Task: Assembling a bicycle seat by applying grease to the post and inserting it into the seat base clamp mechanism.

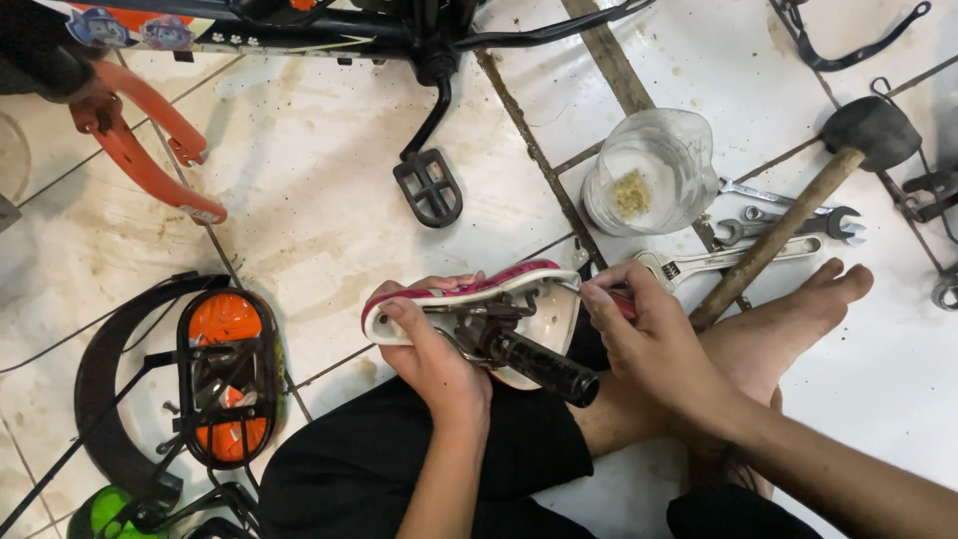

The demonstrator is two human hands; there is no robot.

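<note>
A small bicycle saddle (539,317), pink on its edge and white underneath, lies upside down over my lap. My left hand (431,351) grips its left end, fingers wrapped over the rim. A black seat post (544,364) and clamp stick out from the underside toward me. My right hand (639,334) is closed on a small red-handled tool whose metal tip touches the saddle's right edge. My bare foot (798,309) rests on the tiled floor to the right.
Several wrenches (788,225), a wooden-handled mallet (868,135) and a clear plastic jar (654,170) lie behind my right hand. A bike frame with a black pedal (429,188) and an orange fork (150,140) sit at the top left. An orange-and-black basket (228,374) stands left.
</note>
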